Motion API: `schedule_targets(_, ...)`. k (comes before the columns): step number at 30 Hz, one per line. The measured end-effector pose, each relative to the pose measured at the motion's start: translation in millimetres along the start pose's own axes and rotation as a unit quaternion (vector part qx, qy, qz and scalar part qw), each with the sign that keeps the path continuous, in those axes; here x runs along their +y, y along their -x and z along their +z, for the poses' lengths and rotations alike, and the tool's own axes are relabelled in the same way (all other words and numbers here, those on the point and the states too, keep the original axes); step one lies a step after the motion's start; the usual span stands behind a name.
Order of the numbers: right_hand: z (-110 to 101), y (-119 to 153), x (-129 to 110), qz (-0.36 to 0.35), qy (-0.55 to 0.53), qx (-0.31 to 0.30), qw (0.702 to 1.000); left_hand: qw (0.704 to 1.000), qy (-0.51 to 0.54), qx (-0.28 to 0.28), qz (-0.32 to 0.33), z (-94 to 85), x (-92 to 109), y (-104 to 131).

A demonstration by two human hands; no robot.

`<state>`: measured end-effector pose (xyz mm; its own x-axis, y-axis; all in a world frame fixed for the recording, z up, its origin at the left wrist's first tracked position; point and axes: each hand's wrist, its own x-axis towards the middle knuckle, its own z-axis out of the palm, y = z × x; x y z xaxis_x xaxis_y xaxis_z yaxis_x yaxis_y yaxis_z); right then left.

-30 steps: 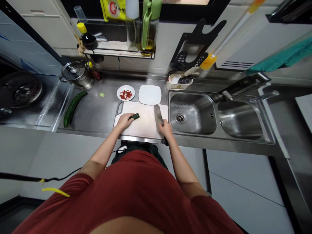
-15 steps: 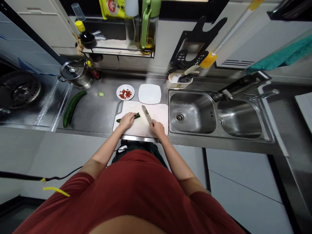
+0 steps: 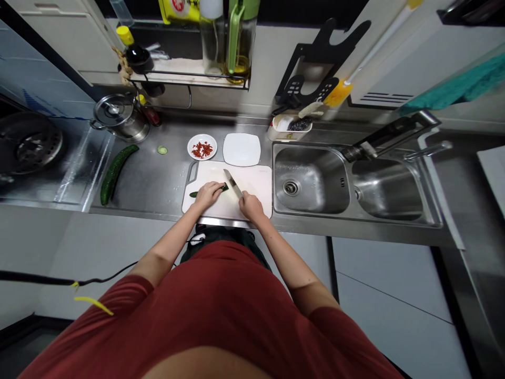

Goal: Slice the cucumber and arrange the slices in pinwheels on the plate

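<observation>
A piece of cucumber (image 3: 193, 194) lies across the white cutting board (image 3: 252, 181). My left hand (image 3: 209, 195) is closed over its middle, so only the two ends show. In my right hand (image 3: 251, 206) is the handle of a kitchen knife (image 3: 233, 184); its blade points up and left, close to the cucumber's right end. Whether the edge touches the cucumber I cannot tell. Behind the board stand a white plate with chopped red pieces (image 3: 190, 147) and a bare white square plate (image 3: 241, 149).
A whole cucumber (image 3: 115, 176) and a cucumber end slice (image 3: 162, 150) lie on the steel counter at left. A lidded pot (image 3: 120, 118) stands behind them. Right of the board is a double sink (image 3: 311, 179). A shelf with bottles (image 3: 213, 52) hangs above.
The knife and my right hand have shifted slightly left, toward the cucumber's cut end. My left hand stays on the cucumber. The whole view has tilted a little.
</observation>
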<state>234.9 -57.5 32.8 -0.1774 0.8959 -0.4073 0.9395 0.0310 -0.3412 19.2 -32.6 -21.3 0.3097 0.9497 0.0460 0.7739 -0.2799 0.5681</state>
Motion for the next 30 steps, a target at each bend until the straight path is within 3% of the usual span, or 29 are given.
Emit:
schedule_targets(8, -3, 0, -12, -0.011, 0.014, -0.019, 1.0, 0.999, -0.025, -0.029, 0.029, 0.1, -7, 0)
schedule_targets(20, -11, 1, -19, -0.029, 0.04, -0.04, 0.998, 0.991, -0.077, 0.043, 0.104, 12.8, -19, 1)
schedule_targets(30, -8, 0, -22, -0.024, 0.044, -0.057, 0.997, 0.989, -0.092, 0.05, 0.104, 12.6, -17, 1)
